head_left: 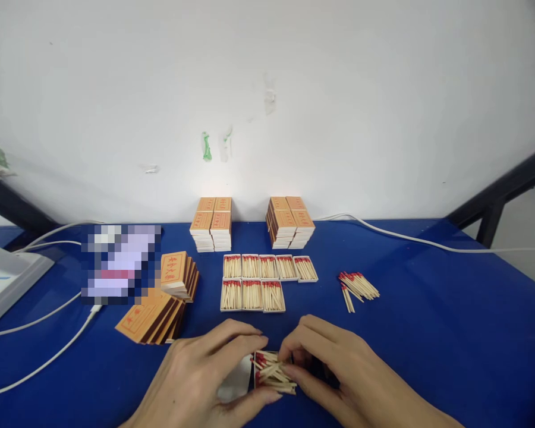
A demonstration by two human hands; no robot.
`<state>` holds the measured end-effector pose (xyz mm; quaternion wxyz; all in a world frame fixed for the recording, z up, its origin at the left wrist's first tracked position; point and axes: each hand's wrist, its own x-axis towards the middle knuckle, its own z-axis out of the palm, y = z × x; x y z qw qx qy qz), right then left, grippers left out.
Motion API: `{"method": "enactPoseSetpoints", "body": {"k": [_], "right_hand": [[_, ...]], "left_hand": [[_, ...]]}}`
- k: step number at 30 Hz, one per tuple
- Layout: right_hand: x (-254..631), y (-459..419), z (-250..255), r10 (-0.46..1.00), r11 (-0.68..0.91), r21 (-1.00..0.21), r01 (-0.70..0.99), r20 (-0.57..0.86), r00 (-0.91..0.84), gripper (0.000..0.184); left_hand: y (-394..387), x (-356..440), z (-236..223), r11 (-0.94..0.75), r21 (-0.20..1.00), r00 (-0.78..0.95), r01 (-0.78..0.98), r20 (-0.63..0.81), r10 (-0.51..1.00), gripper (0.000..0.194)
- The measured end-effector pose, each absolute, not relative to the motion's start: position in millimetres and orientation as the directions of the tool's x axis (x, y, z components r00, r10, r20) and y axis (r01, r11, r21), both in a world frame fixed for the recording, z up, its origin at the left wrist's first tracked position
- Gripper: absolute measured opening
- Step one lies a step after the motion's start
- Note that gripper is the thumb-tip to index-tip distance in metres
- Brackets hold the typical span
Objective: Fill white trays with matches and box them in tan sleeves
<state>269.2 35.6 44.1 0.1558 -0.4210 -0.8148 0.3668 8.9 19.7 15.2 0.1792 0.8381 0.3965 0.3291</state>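
Observation:
My left hand (205, 374) and my right hand (339, 374) meet at the near edge of the blue table (428, 333). Between their fingertips lies a bundle of red-tipped matches (271, 373). Both hands pinch this bundle from either side. Under my left hand a white matchbox tray (236, 383) shows in part. Just beyond my hands stand two rows of open trays filled with matches (261, 280).
Loose matches (357, 286) lie at the right. Orange box sleeves (160, 309) are fanned out at the left. Two stacks of closed matchboxes (211, 230) (289, 229) stand by the wall. White cables (40, 356) and a white device (4, 279) lie at the far left.

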Motion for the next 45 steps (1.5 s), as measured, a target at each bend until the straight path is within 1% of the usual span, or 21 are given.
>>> {"method": "enactPoseSetpoints", "body": {"k": [3,5,9,12,14,15,17,19,21,24,27,28,31,34,35,36,40,43,44,45], "right_hand": [[271.1,32.3,42.8,0.79,0.426,-0.707,0.565,-0.013,-0.613,0.016],[274.6,29.3,42.3,0.794,0.454,-0.69,0.563,0.027,-0.607,0.014],[291.1,28.3,40.1,0.841,0.475,-0.64,0.603,0.129,-0.525,0.023],[307.6,32.2,33.7,0.881,0.467,-0.538,0.702,0.211,-0.424,0.018],[315.0,34.5,27.8,0.879,0.476,-0.466,0.745,0.228,-0.419,0.022],[316.9,35.1,24.9,0.877,0.48,-0.44,0.759,0.229,-0.422,0.02],[317.6,35.7,20.2,0.872,0.49,-0.414,0.767,0.216,-0.44,0.017],[316.1,35.8,16.8,0.862,0.506,-0.401,0.764,0.206,-0.462,0.027],[315.4,35.8,13.1,0.834,0.551,-0.368,0.749,0.219,-0.506,0.034],[316.9,34.4,5.2,0.783,0.618,-0.248,0.746,0.273,-0.558,0.038],[316.4,31.3,0.5,0.76,0.627,-0.127,0.768,0.314,-0.569,0.035],[314.5,30.2,1.8,0.754,0.627,-0.094,0.773,0.325,-0.571,0.033],[302.0,27.0,15.2,0.702,0.66,0.016,0.751,0.343,-0.624,0.031],[281.6,22.7,30.6,0.609,0.746,0.128,0.654,0.267,-0.747,0.026],[274.1,21.0,32.8,0.584,0.755,0.148,0.638,0.29,-0.758,0.025],[266.8,19.5,33.0,0.572,0.767,0.148,0.625,0.286,-0.769,0.025],[246.7,18.6,24.1,0.595,0.743,0.096,0.662,0.357,-0.72,0.021],[248.9,21.6,25.3,0.563,0.777,0.075,0.625,0.36,-0.744,0.02],[253.2,22.1,28.1,0.574,0.784,0.03,0.62,0.346,-0.742,0.019],[258.9,22.1,31.2,0.611,0.774,-0.055,0.63,0.321,-0.723,0.015]], "left_hand": [[20.9,4.8,21.0,-0.625,0.515,0.48,0.587,0.4,0.781,0.036],[21.6,3.1,22.1,-0.631,0.508,0.507,0.587,0.377,0.775,0.035],[21.0,1.7,19.3,-0.628,0.531,0.531,0.569,0.345,0.774,0.027],[19.8,2.0,18.3,-0.633,0.546,0.52,0.548,0.37,0.77,0.024],[19.5,3.0,18.8,-0.635,0.553,0.53,0.539,0.363,0.766,0.019],[19.6,3.7,19.1,-0.641,0.553,0.534,0.532,0.368,0.761,0.016],[20.2,4.7,19.2,-0.653,0.552,0.542,0.519,0.378,0.751,0.014],[21.2,4.5,18.2,-0.655,0.55,0.536,0.518,0.388,0.75,0.018],[22.6,2.6,16.7,-0.636,0.551,0.517,0.541,0.379,0.767,0.026],[24.9,-1.3,15.9,-0.607,0.561,0.498,0.563,0.355,0.791,0.042],[26.1,-2.3,17.7,-0.613,0.582,0.543,0.534,0.32,0.777,0.062],[25.9,-1.6,18.5,-0.613,0.593,0.555,0.523,0.31,0.772,0.065],[24.1,3.0,19.5,-0.589,0.629,0.538,0.507,0.304,0.787,0.062],[22.2,7.9,17.6,-0.582,0.625,0.499,0.52,0.331,0.801,0.057],[21.9,9.0,16.6,-0.582,0.62,0.491,0.527,0.337,0.803,0.056],[21.9,9.7,15.6,-0.581,0.615,0.484,0.533,0.342,0.806,0.054],[23.0,9.8,14.6,-0.568,0.613,0.47,0.549,0.336,0.816,0.055],[23.5,7.7,18.6,-0.562,0.614,0.462,0.554,0.335,0.821,0.055],[23.5,6.7,20.6,-0.559,0.617,0.459,0.553,0.334,0.823,0.054],[23.5,5.7,22.6,-0.556,0.622,0.453,0.552,0.337,0.826,0.052]]}}
